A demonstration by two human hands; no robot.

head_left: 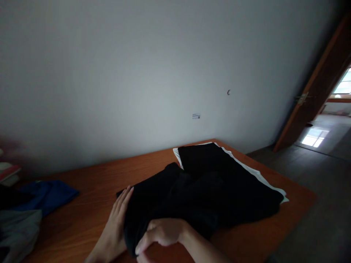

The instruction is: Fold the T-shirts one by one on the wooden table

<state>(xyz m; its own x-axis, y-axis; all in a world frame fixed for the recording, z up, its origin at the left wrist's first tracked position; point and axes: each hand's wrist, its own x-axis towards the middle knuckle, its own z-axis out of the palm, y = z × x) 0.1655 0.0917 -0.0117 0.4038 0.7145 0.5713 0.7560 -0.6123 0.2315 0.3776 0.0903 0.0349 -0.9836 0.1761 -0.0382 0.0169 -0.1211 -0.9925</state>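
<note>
A black piece of clothing [164, 193] lies partly folded on the wooden table in front of me; its exact kind cannot be made out. My left hand [117, 219] rests along its left edge, fingers stretched out and lying on the cloth. With thumb and fingers pinched together, my right hand [160, 235] grips the near lower edge of the same cloth. The black cloth reaches right, up to a flat stack of black clothing [203, 157], and where one ends and the other begins is hard to see. White cloth [244, 164] peeks out beneath that stack.
On the table [95, 179], at the left, lie a blue garment [52, 193] and a grey garment [20, 233] in a loose pile. A pale wall [123, 91] stands behind the table. Beyond the table's right edge are the dark floor [307, 190] and an open wooden door [312, 87].
</note>
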